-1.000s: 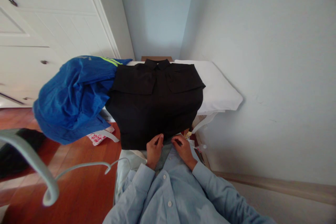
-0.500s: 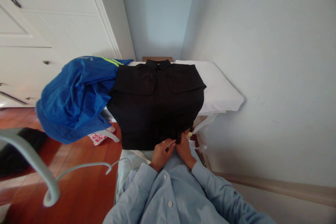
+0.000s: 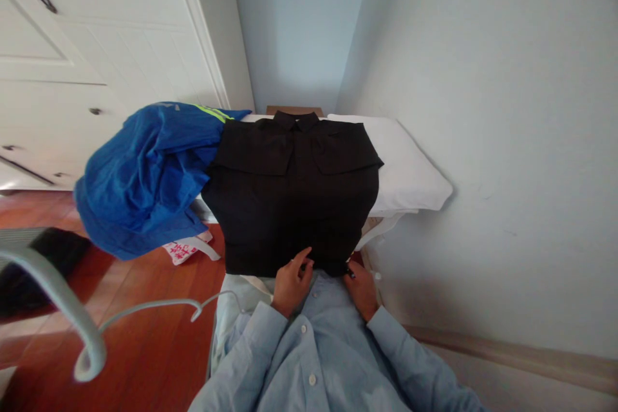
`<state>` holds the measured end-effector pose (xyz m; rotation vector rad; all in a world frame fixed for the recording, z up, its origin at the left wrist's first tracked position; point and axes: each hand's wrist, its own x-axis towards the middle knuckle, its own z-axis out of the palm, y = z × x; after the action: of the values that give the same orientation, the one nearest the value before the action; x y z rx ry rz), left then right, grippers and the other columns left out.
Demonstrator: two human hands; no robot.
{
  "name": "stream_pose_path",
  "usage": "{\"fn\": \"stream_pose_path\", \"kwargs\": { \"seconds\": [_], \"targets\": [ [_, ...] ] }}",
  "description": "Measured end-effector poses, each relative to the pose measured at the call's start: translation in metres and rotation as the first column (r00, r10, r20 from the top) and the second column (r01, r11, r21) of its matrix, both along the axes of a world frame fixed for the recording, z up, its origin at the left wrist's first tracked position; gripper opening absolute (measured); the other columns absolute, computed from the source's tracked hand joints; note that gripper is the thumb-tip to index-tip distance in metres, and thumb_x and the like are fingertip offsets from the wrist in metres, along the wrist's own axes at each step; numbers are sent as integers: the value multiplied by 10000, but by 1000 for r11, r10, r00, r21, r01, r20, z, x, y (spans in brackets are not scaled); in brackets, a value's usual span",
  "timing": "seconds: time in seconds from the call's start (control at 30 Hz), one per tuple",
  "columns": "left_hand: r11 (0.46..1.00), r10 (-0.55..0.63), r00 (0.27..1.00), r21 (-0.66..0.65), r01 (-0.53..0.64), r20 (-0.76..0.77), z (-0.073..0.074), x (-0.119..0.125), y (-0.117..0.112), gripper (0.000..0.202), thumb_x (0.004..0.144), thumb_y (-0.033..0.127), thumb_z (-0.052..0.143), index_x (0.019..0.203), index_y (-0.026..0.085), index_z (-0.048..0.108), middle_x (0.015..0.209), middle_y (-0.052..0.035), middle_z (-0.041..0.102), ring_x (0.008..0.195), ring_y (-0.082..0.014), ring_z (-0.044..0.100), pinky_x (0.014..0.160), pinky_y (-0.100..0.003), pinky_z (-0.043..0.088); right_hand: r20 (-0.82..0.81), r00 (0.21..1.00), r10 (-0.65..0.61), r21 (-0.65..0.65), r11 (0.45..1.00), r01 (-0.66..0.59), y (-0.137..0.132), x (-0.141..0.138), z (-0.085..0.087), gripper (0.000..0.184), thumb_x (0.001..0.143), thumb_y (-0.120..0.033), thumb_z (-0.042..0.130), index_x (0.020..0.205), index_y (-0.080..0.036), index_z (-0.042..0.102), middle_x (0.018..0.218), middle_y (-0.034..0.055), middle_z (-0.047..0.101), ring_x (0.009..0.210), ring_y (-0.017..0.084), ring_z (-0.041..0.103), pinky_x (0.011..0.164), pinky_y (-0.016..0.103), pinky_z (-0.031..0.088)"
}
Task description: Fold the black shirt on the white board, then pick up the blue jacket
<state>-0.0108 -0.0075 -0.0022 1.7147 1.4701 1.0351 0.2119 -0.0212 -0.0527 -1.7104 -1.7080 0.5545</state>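
Though together before, hands (image 3: 292,283) (image 3: 362,288) apart.

Home rm, per ornate white cabinet (image 3: 149,64) & wood flr (image 3: 154,351).

White cabinet (image 3: 145,45), pale blue wall (image 3: 299,26), reddish wooden floor (image 3: 159,341)

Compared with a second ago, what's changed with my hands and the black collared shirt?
Your right hand has moved right along the hem of the black collared shirt and seems to pinch its right corner, now drawn down toward you. Your left hand sits apart, fingers loosely open at the hem. The crumpled blue garment and white cloth-covered board stayed put.
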Motion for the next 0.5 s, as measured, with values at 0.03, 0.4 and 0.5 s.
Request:
{"fn": "stream_pose_path", "kwargs": {
  "seconds": [0.03,0.4,0.5],
  "targets": [
    [997,77,997,-13,-77,3,0,-4,2,382,920,343,539,1268,223,639,919,-57,757,620,-156,666,627,-283,540,32,999,-3,-11,1000,3,-5,8,-2,110,804,-264,512,771,-221,608,760,51,663,715,223,597,662,312,429],
    [781,575,731,-18,-624,-368,10,-82,23,687,854,366,548,1447,59,386,1421,-272,478,1335,-404,455,1068,-557,394,12,976,-218,-76,973,218,-26,32,-10,98,731,-325,522,719,-232,549,670,7,582,623,207,537,597,312,390],
    [722,499,720,-229,-653,-482,6,-90,23,797,841,410,595,1488,46,308,1512,-314,342,1416,-456,328,1091,-614,340,-140,959,-246,-63,969,239,-24,33,-12,170,731,-389,536,664,-233,533,637,9,567,617,208,518,606,329,421]
  ]
}}
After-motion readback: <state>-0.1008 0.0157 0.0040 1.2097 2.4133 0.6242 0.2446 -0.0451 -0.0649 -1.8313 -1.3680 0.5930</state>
